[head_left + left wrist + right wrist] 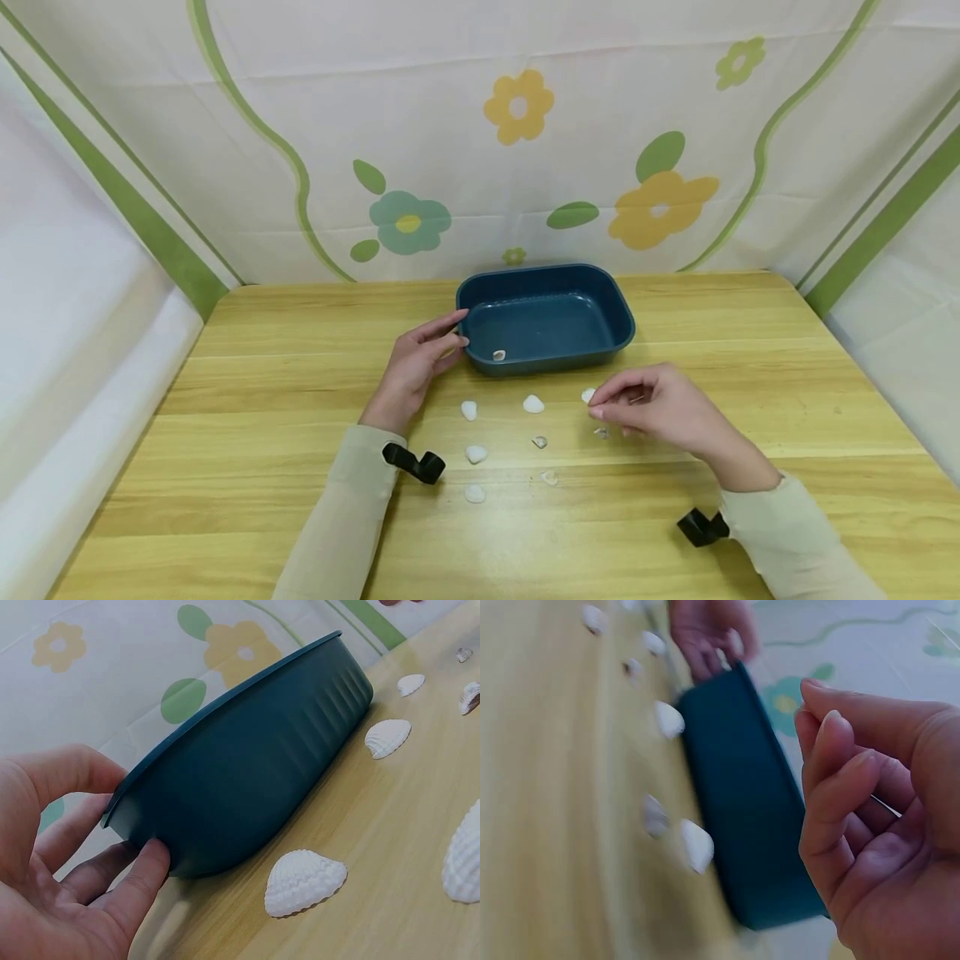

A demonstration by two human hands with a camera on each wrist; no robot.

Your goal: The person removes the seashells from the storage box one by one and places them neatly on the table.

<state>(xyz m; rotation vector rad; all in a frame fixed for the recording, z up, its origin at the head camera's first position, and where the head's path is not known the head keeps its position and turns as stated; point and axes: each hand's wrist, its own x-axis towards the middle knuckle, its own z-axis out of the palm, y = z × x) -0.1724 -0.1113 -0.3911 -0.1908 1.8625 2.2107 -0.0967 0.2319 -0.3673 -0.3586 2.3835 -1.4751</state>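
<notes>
A dark teal plastic basin (555, 363) stands near the back of the table, with one small brownish shell (498, 356) inside at its near left corner. My left hand (412, 362) grips the basin's left end, thumb at the rim and fingers against the outer wall. Several white shells (306, 883) lie in front of the basin. In the head view, my right hand (663, 408) has its fingertips right at a white shell (588, 395), beside a small greyish shell (602, 433). Its fingers are curled with tips together, and the right wrist view shows nothing between them.
The shells lie in loose rows on the wood-grain table (247, 467), among them white ones (475, 493) and a smaller patterned one (540, 442). White cloth with printed flowers (518, 107) hangs close behind the basin and along both sides. Each sleeve carries a black wrist mount (414, 463).
</notes>
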